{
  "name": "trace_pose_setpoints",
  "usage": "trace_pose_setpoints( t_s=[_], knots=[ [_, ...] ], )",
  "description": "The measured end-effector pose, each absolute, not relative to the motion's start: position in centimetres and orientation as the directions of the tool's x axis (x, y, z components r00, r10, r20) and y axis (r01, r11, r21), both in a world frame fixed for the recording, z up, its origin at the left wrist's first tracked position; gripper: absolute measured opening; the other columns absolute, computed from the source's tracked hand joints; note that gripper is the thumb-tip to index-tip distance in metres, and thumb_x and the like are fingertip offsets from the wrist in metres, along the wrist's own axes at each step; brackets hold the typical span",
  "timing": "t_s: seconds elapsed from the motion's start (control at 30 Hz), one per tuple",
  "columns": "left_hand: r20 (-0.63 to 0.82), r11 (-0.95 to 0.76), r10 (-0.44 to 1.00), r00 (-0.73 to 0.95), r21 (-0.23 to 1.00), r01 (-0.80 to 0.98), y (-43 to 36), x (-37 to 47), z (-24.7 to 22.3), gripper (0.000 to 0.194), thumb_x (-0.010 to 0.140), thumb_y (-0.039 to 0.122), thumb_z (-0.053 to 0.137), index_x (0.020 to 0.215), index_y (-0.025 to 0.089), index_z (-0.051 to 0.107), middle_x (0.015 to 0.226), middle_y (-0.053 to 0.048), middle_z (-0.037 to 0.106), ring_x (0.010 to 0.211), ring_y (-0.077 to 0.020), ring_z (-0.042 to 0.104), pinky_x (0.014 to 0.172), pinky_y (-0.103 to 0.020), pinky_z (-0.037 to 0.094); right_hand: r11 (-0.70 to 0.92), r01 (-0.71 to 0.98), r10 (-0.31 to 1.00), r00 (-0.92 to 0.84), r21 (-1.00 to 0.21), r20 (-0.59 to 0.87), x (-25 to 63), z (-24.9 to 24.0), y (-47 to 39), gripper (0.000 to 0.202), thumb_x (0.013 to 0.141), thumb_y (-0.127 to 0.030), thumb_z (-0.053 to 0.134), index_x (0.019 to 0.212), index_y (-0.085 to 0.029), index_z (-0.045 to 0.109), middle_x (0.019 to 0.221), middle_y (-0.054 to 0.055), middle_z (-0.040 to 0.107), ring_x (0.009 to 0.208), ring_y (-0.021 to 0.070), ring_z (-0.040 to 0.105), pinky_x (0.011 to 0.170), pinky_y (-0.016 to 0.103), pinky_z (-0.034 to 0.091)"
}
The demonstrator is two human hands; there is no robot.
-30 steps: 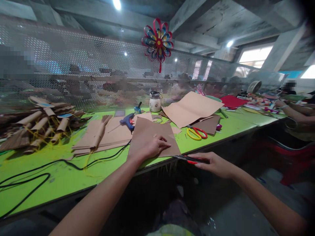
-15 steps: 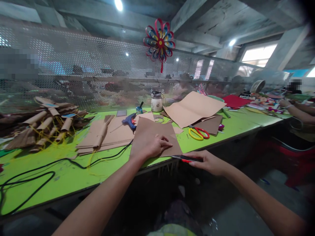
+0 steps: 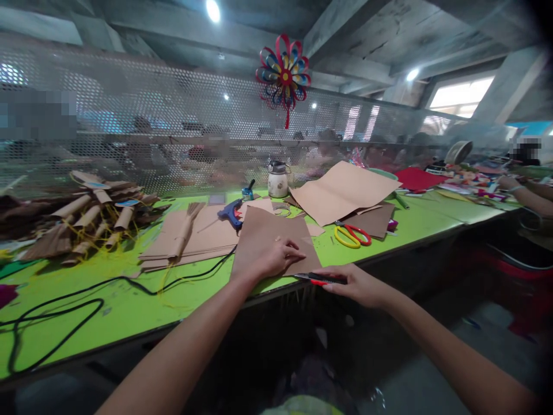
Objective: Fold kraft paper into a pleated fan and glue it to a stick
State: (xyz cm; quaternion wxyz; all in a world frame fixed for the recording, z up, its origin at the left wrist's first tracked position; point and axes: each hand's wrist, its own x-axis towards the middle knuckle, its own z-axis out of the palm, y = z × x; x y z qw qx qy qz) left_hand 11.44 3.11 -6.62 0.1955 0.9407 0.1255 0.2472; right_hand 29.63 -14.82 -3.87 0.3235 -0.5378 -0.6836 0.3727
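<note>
A sheet of brown kraft paper (image 3: 259,236) lies at the near edge of the green table. My left hand (image 3: 279,257) rests on it, pressing it down, with the fingers stretched to the right and slightly bent. Just right of that, my right hand (image 3: 356,285) is closed around a black and red utility knife (image 3: 322,279). The blade points left, along the paper's near edge by the table edge. Yellow and red handled scissors (image 3: 352,235) lie beyond my right hand. A blue glue gun (image 3: 231,214) lies behind the paper's left side.
Stacked brown sheets (image 3: 207,233) carry a rolled, fringed paper bundle (image 3: 184,233). More bundles with yellow string (image 3: 88,216) are piled left. A black cord (image 3: 125,280) loops over the table (image 3: 129,317). A jar (image 3: 277,180) and large paper sheets (image 3: 345,190) stand behind. Another person's arm (image 3: 529,199) shows right.
The knife and my right hand have moved slightly left along the paper's near edge. My left hand stays on the paper. The whole view has shifted a little.
</note>
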Motion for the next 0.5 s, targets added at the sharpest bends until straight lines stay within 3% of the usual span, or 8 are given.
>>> trace_pose_setpoints(
  t_s=[0.5],
  knots=[
    [0.397,-0.883,0.327,0.858,0.452,0.128,3.3,11.3,-6.4,0.025,0.088,0.03,0.053,0.102,0.021,0.071,0.104,-0.008,0.066,0.102,-0.0209,0.054,0.093,-0.035,0.04,0.099,0.46,0.972,-0.233,-0.882,-0.012,30.4,-3.9,-15.8,0.048,0.082,-0.042,0.059,0.126,-0.023,0.057,0.126,0.005,0.061,0.115,0.0248,0.055,0.102,0.041,0.039]
  ],
)
